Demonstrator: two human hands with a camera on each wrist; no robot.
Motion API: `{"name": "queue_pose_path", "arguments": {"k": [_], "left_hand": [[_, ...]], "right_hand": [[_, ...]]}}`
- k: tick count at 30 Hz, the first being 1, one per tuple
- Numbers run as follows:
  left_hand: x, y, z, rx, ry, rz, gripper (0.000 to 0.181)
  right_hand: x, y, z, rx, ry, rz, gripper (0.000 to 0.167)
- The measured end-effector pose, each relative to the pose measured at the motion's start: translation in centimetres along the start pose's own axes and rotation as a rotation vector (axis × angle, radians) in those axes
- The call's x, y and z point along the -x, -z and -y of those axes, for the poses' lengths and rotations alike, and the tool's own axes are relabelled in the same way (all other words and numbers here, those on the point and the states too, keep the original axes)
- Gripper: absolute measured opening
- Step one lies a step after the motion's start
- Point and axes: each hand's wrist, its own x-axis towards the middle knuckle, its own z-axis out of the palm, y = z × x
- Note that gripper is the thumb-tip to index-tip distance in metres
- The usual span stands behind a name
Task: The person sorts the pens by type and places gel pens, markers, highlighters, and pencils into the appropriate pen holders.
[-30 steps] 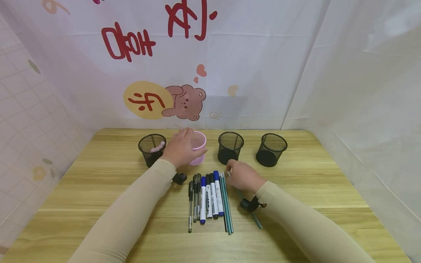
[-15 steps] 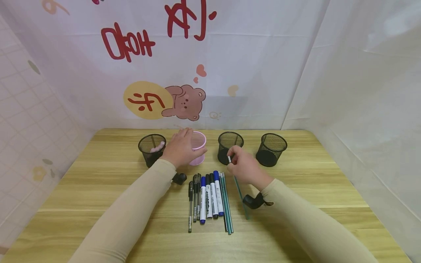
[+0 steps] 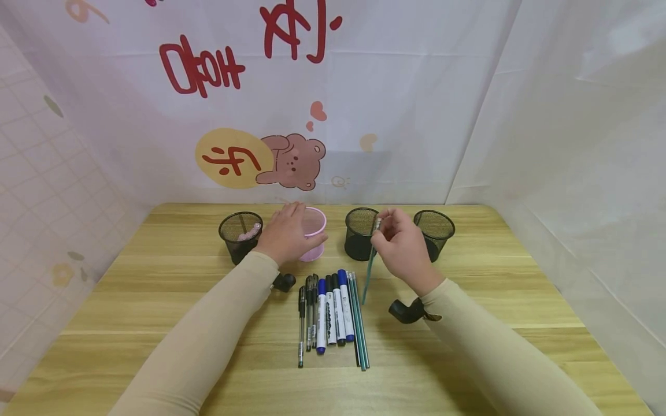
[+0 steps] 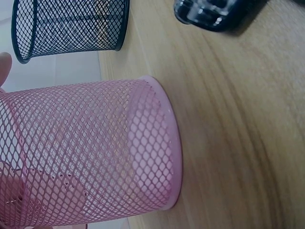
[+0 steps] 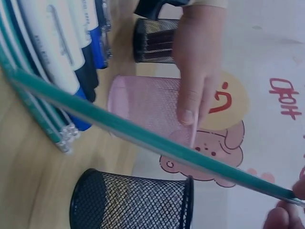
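1. Pencil (image 3: pixel 369 274) is hanging at a slant from the right hand (image 3: pixel 403 242), outside and in front of the middle black cup (image 3: pixel 358 245), its lower end pointing down beside the other pencils (image 3: pixel 361 323); whether that end is touching them or the table (image 3: pixel 484 277), the views are not showing

2. Right hand is pinching the pencil close to its eraser end, fingertips and thumb closing on it between the middle black cup and the right black cup (image 3: pixel 441 226)

3. Over the last second the right hand has been climbing from beside the row to the level of the cups in the head view, and the pencil has been swinging over, its lower end passing from the hand's right to its left

4. For the work in hand, this is suggesting that picking up is giving way to carrying; the pencil is looking well secured at one end, while the free end is probably swaying easily

5. Left hand (image 3: pixel 286 234) is staying on the pink cup (image 3: pixel 313 248), gripping it near the rim with the thumb on the near side, apparently steadying it

6. Pens (image 3: pixel 301 326), markers (image 3: pixel 339 315) and the other pencils are lying side by side, not shifting over that second; the left black cup (image 3: pixel 240 238) is holding a pink thing (image 3: pixel 251 232)
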Motion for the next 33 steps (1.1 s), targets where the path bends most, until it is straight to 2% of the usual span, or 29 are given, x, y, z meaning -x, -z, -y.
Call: {"name": "queue_pose_path", "arguments": {"k": [9, 18, 24, 33], "left_hand": [[0.0, 0.1, 0.0, 0.0, -0.003, 0.003, 0.102], [0.0, 0.0, 0.0, 0.002, 0.001, -0.006, 0.097], [0.0, 0.1, 0.0, -0.013, -0.012, 0.005, 0.098], [0.1, 0.1, 0.0, -0.008, -0.009, 0.002, 0.098]], "right_hand": [[-1.2, 0.0, 0.1, -0.35, 0.015, -0.306, 0.023], [-3.0, -0.8, 0.4, -0.593, -0.062, -0.532, 0.027], [-4.1, -1.9, 0.6, -0.698, -0.083, -0.6, 0.027], [-4.7, -3.5, 0.2, -0.66, -0.11, -0.586, 0.025]]}}
